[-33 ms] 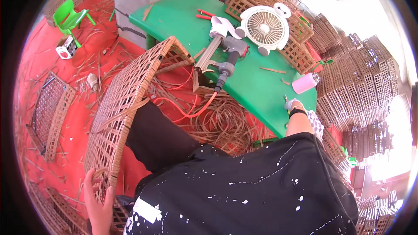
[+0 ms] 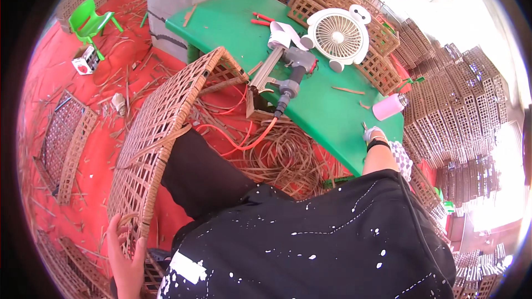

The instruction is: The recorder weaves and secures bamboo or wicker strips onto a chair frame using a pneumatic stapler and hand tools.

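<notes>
My left hand (image 2: 127, 266) grips the lower end of a woven brown basket (image 2: 158, 122), its thumb and fingers on either side of the rim. The basket stands tilted on its side against my left leg, its far end near the green table (image 2: 221, 16). A loose strip sticks out from its weave. At the table's right edge is my right hand (image 2: 376, 134), in a whitish glove with a black band at the wrist. It is closed around something small with a metal tip, mostly hidden by the hand. Near it lies a pink bottle (image 2: 389, 107).
An air nail gun (image 2: 293, 72) with an orange hose lies on the table beside a white fan (image 2: 338, 36) and red-handled pliers (image 2: 261, 19). Coiled strips (image 2: 288, 158) cover the red floor below. Stacked baskets (image 2: 454, 105) fill the right. A green chair (image 2: 91, 22) stands far left.
</notes>
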A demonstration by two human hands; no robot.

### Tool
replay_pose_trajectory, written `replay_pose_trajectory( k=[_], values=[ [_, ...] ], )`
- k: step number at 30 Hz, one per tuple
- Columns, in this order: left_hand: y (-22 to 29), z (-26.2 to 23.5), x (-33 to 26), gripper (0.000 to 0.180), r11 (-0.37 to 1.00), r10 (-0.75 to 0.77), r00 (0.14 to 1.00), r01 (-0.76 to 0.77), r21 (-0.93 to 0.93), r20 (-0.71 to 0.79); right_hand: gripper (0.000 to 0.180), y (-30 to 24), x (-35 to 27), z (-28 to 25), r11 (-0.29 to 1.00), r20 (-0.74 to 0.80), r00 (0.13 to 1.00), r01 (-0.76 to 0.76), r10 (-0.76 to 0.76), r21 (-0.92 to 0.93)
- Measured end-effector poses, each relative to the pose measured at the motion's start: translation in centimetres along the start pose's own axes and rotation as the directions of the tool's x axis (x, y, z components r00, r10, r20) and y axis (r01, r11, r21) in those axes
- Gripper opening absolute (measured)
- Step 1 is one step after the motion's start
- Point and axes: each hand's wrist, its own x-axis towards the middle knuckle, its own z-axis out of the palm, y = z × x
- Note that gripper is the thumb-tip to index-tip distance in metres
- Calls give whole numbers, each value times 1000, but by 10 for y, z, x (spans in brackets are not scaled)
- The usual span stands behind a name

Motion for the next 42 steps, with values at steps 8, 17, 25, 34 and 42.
replay_pose_trajectory(
  k=[8, 17, 25, 34, 42],
  values=[
    [10, -20, -25, 59, 965, 134, 978, -91, 247, -162, 45, -79, -98, -52, 934, -479, 859, 303, -181, 191],
    [36, -21, -31, 38, 968, 250, 965, -251, 4, -76, 22, -185, -366, -154, -159, -530, 268, 763, -804, 627],
    [60, 3, -29, 50, 981, 87, 962, -37, -190, 260, 25, -162, -648, -101, -246, -33, -422, 462, -906, 852],
    [39, 5, -34, 37, 911, 23, 984, 54, -410, 178, 77, -176, -661, -47, 70, 233, -822, 231, -520, 971],
    [30, -20, -13, 27, 976, 164, 986, -168, -139, -33, 40, -210, -629, -95, -191, 34, -692, 247, -722, 950]
  ],
)
